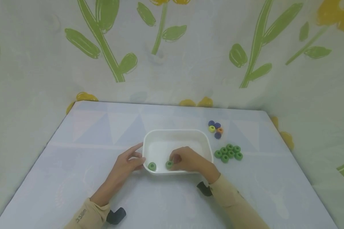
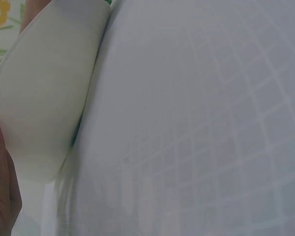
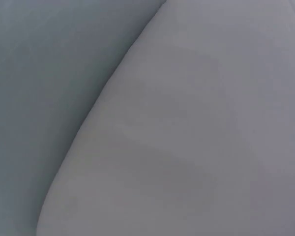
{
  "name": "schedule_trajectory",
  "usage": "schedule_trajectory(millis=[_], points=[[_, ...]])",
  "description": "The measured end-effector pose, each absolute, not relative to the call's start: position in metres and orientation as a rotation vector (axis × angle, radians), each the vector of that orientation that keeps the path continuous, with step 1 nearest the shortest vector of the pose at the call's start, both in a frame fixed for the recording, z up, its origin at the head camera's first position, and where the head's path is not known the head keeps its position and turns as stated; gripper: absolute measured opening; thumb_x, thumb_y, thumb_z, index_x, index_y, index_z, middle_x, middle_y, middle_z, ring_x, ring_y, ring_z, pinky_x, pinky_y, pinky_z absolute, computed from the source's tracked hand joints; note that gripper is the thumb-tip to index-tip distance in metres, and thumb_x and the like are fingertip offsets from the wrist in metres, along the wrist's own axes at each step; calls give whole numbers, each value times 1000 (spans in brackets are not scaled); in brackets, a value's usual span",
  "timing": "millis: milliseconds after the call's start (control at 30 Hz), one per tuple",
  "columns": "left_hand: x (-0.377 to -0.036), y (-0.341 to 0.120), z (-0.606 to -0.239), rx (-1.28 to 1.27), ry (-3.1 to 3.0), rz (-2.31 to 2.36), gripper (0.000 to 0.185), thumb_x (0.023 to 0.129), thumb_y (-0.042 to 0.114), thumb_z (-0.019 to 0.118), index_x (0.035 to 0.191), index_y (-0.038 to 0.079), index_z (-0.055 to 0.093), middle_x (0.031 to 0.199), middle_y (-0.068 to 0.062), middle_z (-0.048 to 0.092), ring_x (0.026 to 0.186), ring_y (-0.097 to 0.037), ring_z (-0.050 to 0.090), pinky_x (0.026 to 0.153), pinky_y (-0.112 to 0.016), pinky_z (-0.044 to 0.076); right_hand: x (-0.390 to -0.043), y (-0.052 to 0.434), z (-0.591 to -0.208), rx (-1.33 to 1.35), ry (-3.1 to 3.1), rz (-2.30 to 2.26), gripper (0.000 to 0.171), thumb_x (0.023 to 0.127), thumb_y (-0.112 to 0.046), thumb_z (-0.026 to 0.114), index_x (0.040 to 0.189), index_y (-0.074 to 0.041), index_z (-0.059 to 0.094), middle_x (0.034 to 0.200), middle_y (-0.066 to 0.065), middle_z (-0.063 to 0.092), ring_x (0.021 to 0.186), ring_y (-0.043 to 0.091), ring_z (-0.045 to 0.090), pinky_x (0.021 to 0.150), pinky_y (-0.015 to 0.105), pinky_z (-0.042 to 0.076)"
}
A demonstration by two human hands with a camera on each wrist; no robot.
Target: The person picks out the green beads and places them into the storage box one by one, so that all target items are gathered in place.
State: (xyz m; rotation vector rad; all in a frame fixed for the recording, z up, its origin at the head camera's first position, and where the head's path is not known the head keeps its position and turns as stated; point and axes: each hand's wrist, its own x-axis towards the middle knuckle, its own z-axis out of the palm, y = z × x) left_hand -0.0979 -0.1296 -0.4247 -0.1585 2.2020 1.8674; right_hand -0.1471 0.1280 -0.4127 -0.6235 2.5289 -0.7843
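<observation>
A white tray point(image 1: 177, 136) stands at the middle of the table. My left hand point(image 1: 126, 163) holds its left side, the thumb at the rim near the front corner. In the left wrist view, part of the left hand point(image 2: 1, 182) lies against the tray's outer wall point(image 2: 49, 88). My right hand point(image 1: 187, 160) reaches into the tray and pinches a green bead point(image 1: 169, 164) near the front wall. Another green bead point(image 1: 152, 166) lies in the front left corner. The right wrist view shows a pale curved surface point(image 3: 177, 128), without the hand.
Several green beads point(image 1: 230, 154) lie in a group right of the tray. Behind them sit a few purple beads point(image 1: 218, 135), a yellow bead point(image 1: 211, 128) and an orange bead point(image 1: 219, 130). A flower-patterned wall covering point(image 1: 195, 63) rises at the table's back edge.
</observation>
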Motion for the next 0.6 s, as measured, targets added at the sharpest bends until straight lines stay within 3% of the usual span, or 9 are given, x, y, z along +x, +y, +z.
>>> schedule_trajectory(millis=[600], points=[[-100, -129, -423, -155, 2221, 1828, 60, 94, 14, 64, 151, 20, 46, 111, -10, 55, 93, -15, 66, 90, -32, 63, -149, 104, -415, -666, 2495, -775, 17, 84, -32, 81, 99, -26, 76, 87, -15, 70, 84, 6, 61, 83, 24, 54]])
